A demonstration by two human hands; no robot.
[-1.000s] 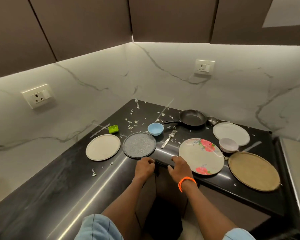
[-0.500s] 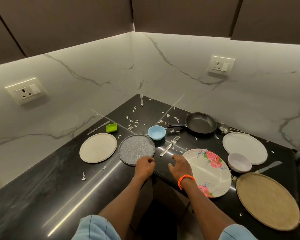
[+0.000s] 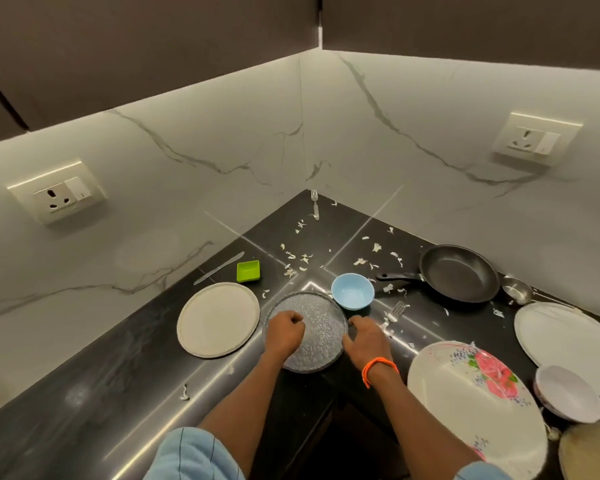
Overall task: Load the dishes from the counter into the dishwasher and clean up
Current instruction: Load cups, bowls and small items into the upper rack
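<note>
A grey speckled plate (image 3: pixel 317 329) lies on the black counter (image 3: pixel 94 386) near its inner corner edge. My left hand (image 3: pixel 284 332) hovers over the plate's left half with its fingers curled into a fist, holding nothing. My right hand (image 3: pixel 364 337), with an orange band at the wrist, has relaxed fingers at the plate's right rim. Around the plate lie a cream plate (image 3: pixel 218 318) to the left, a blue bowl (image 3: pixel 352 291) touching its far rim, and a fork (image 3: pixel 394 311) to the right.
A black pan (image 3: pixel 459 273) and a steel cup (image 3: pixel 516 289) sit at the back right. A floral plate (image 3: pixel 471 400), white plate (image 3: pixel 568 344), small white bowl (image 3: pixel 568 393) and tan plate (image 3: pixel 589 452) fill the right. A green dish (image 3: pixel 248 270), knife (image 3: pixel 219 268), corner fork (image 3: pixel 314 204) and scraps lie behind.
Both hands left the counter's front edge and moved forward to the grey plate. The left hand is now over it, the right at its rim. My view shifted closer and left.
</note>
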